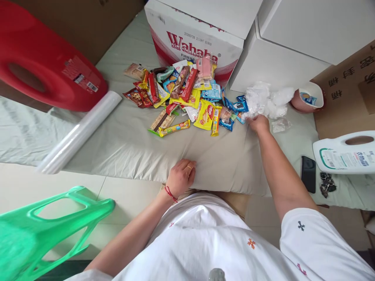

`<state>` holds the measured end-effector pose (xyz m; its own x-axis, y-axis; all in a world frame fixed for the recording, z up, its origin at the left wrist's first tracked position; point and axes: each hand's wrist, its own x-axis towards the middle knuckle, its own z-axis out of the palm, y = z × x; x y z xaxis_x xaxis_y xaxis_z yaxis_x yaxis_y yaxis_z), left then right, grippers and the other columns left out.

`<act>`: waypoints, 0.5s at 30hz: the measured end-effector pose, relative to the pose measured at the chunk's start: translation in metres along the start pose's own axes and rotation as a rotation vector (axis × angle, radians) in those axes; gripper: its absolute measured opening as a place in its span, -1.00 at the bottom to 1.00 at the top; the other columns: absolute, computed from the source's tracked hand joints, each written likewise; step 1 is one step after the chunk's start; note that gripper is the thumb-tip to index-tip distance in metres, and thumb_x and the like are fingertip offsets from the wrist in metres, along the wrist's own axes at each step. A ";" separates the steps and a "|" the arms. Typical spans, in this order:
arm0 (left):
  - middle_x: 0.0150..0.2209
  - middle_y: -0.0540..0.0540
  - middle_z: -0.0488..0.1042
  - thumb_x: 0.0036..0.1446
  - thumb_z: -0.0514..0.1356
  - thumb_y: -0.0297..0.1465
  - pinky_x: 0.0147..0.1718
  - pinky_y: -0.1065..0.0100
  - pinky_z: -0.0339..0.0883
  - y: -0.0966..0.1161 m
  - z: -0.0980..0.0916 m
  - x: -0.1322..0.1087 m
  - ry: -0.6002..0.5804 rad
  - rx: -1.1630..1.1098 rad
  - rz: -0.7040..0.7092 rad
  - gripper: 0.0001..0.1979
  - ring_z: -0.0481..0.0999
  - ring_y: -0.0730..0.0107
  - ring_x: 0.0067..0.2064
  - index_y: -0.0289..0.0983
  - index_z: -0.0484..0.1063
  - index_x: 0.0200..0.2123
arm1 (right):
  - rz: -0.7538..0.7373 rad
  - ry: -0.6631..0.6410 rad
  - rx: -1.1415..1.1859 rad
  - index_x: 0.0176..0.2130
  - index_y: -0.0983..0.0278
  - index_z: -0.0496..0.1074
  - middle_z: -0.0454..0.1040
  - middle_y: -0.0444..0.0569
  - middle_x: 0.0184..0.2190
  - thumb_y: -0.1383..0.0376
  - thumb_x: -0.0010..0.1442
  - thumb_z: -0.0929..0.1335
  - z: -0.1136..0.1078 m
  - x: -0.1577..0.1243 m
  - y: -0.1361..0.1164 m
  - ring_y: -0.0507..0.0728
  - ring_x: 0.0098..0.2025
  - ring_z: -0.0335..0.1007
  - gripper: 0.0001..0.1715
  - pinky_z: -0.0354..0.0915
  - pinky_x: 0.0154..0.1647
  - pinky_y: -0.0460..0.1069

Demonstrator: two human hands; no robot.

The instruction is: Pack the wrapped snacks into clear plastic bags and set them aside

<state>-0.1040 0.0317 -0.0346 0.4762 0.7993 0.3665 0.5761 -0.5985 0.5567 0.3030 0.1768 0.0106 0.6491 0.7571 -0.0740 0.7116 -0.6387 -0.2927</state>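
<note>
My right hand (259, 124) reaches to the right end of a pile of wrapped snacks, its fingers curled and pinched beside a heap of clear plastic bags (259, 99). What lies between those fingertips is too small to make out. Blue snack packets (236, 104) and a small clear wrapper (281, 125) lie near it. My left hand (182, 175) rests on the front edge of the cloth-covered surface, loosely closed with nothing in it. Beyond it lie a yellow snack packet (205, 114), a thin yellow bar (175, 128), a wafer pack (161, 120) and several red bars.
A white-and-red carton (193, 43) stands behind the pile. To the left are a red jug (49, 62), a plastic film roll (82, 132) and a green stool (49, 230). On the right are a pink basket (296, 102), white bottle (345, 152), phone (308, 174) and keys (327, 184).
</note>
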 end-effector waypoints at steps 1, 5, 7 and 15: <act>-0.32 -0.13 0.55 0.36 0.03 -0.49 -0.26 0.26 0.47 0.000 0.000 0.000 -0.003 -0.003 0.006 -0.76 0.55 0.25 -0.27 -0.23 0.50 -0.12 | 0.015 0.003 0.003 -0.37 0.31 0.49 0.50 0.05 -0.41 0.06 0.13 0.51 0.003 -0.005 -0.001 0.20 -0.28 0.43 -0.64 0.32 -0.09 0.11; -0.32 -0.13 0.56 0.36 0.03 -0.49 -0.27 0.26 0.46 0.000 0.000 0.002 -0.026 0.010 0.019 -0.76 0.55 0.26 -0.27 -0.23 0.50 -0.14 | 0.011 0.179 0.105 -0.16 0.34 0.49 0.53 0.11 -0.26 0.08 0.27 0.41 0.002 -0.013 -0.005 0.22 -0.14 0.46 -0.65 0.29 0.03 0.14; -0.31 -0.13 0.56 0.36 0.03 -0.49 -0.26 0.26 0.46 0.000 0.000 0.002 -0.023 0.022 0.021 -0.76 0.55 0.27 -0.27 -0.24 0.50 -0.14 | 0.010 0.280 0.174 -0.02 0.37 0.44 0.54 0.12 -0.19 0.08 0.31 0.38 -0.003 -0.008 -0.011 0.25 -0.05 0.46 -0.57 0.28 0.07 0.15; -0.36 -0.10 0.53 0.37 0.05 -0.47 -0.34 0.32 0.37 0.002 -0.004 -0.004 0.057 -0.184 -0.042 -0.78 0.48 0.36 -0.36 -0.25 0.51 -0.17 | -0.086 0.319 0.560 -0.13 0.18 0.38 0.48 0.03 -0.09 0.23 0.35 0.33 -0.039 -0.017 -0.022 0.15 -0.01 0.29 -0.90 0.25 0.03 0.07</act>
<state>-0.1077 0.0281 -0.0317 0.4130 0.8284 0.3785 0.4614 -0.5486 0.6972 0.2869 0.1729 0.0559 0.7054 0.6693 0.2335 0.5729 -0.3443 -0.7438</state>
